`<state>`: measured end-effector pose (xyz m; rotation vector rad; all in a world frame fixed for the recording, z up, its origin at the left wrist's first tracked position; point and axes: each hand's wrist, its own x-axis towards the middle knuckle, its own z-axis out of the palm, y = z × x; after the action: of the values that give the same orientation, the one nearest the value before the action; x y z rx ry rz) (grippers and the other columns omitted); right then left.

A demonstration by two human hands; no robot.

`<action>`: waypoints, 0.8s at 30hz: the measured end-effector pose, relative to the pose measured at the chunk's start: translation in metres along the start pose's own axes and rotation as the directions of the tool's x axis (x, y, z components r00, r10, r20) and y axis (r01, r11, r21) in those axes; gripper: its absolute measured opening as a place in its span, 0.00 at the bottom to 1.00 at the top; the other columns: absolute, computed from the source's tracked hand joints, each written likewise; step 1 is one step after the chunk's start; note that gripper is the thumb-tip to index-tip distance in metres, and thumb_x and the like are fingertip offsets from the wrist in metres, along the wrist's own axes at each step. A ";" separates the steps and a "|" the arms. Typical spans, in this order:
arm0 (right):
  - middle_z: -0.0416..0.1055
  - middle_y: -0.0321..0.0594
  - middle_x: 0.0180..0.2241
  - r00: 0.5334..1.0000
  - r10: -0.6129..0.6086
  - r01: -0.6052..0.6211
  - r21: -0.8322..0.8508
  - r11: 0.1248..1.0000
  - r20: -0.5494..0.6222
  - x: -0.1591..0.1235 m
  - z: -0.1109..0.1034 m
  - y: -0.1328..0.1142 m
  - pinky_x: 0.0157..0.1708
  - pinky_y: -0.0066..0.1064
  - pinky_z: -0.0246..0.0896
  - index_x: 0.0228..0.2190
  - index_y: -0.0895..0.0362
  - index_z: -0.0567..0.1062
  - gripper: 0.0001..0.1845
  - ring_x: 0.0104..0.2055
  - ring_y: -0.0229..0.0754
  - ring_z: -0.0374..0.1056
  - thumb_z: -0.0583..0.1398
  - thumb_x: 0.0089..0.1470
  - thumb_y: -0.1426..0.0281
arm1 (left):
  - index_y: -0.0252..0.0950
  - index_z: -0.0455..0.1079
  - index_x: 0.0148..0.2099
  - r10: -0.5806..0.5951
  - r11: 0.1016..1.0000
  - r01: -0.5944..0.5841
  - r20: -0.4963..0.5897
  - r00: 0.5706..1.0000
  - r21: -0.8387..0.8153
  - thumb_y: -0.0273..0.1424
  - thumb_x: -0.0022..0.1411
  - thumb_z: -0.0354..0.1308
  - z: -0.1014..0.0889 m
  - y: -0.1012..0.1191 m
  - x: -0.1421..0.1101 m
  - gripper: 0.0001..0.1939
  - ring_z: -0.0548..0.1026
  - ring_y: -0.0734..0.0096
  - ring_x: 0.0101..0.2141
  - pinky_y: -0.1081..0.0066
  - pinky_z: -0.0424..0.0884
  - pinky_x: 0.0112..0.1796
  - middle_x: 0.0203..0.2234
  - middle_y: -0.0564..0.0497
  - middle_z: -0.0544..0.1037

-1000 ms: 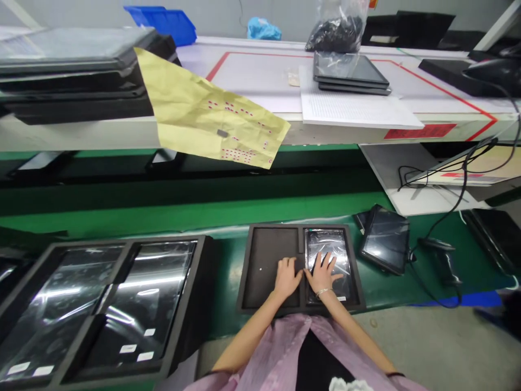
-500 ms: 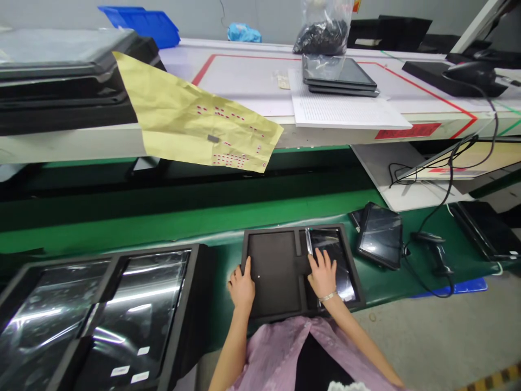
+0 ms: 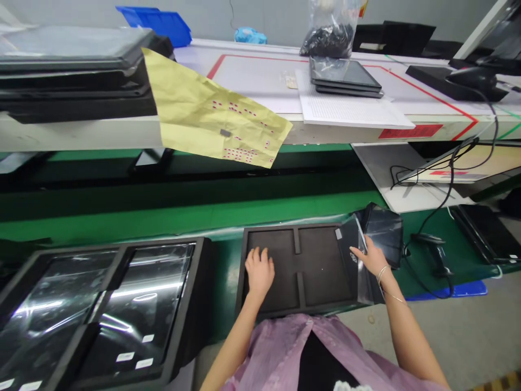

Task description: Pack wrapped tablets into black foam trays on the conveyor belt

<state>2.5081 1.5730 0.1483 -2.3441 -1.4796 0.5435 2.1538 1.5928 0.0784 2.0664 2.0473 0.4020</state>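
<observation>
A black foam tray point(image 3: 321, 311) with two compartments lies on the green bench in front of me. My right hand point(image 3: 372, 259) is closed on a thin black tablet point(image 3: 350, 255) in a clear sleeve, thumb on one face. The tablet stands tilted over the tray's right end, showing a small white label and a pale logo. Its lower edge appears close to the compartment floor; whether they touch I cannot tell. Over the left compartment, my left hand point(image 3: 259, 271) is open, fingers slightly spread and holding nothing. Both tray compartments show bare black foam.
Another foam tray point(image 3: 200, 293) at left holds plastic-covered tablets point(image 3: 150, 282). Right of me lie a wrapped tablet point(image 3: 385, 233) and a corded barcode scanner point(image 3: 435, 252). A yellow sheet point(image 3: 211, 117) hangs off the shelf above, which carries stacked tablets point(image 3: 345, 76).
My right hand has lifted the tablet out of the right compartment and moved right, tilting it up. My left hand has shifted from the tray's left edge to over the left compartment.
</observation>
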 end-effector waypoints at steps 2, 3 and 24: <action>0.75 0.50 0.31 0.999 0.023 -0.021 0.091 0.996 -0.023 -0.004 -0.006 0.002 0.35 0.39 0.63 0.52 0.67 0.69 0.32 0.30 0.51 0.71 0.56 0.48 0.63 | 0.26 0.69 0.54 0.095 0.976 -0.078 0.072 0.993 -0.205 0.29 0.64 0.50 -0.003 0.023 -0.001 0.19 0.66 0.51 0.56 0.51 0.63 0.56 0.52 0.34 0.72; 0.75 0.49 0.30 0.999 0.035 -0.032 0.136 0.990 -0.020 -0.009 -0.010 0.001 0.33 0.38 0.63 0.51 0.68 0.69 0.31 0.28 0.49 0.70 0.55 0.48 0.63 | 0.26 0.67 0.56 0.143 0.945 -0.099 0.122 0.982 -0.312 0.30 0.64 0.49 -0.005 0.034 -0.001 0.21 0.67 0.53 0.56 0.52 0.63 0.57 0.52 0.35 0.72; 0.78 0.40 0.37 0.914 0.254 0.174 0.870 0.461 -0.317 -0.126 -0.093 -0.119 0.36 0.31 0.69 0.45 0.57 0.76 0.24 0.38 0.44 0.73 0.65 0.46 0.59 | 0.37 0.70 0.55 0.503 0.367 -0.702 -0.504 0.702 -0.611 0.18 0.59 0.53 -0.244 0.103 -0.037 0.23 0.79 0.72 0.32 0.79 0.76 0.32 0.37 0.46 0.81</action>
<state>2.4092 1.5024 0.3025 -1.4714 -0.6301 0.5902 2.1698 1.5427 0.3404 2.0923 0.7182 1.4314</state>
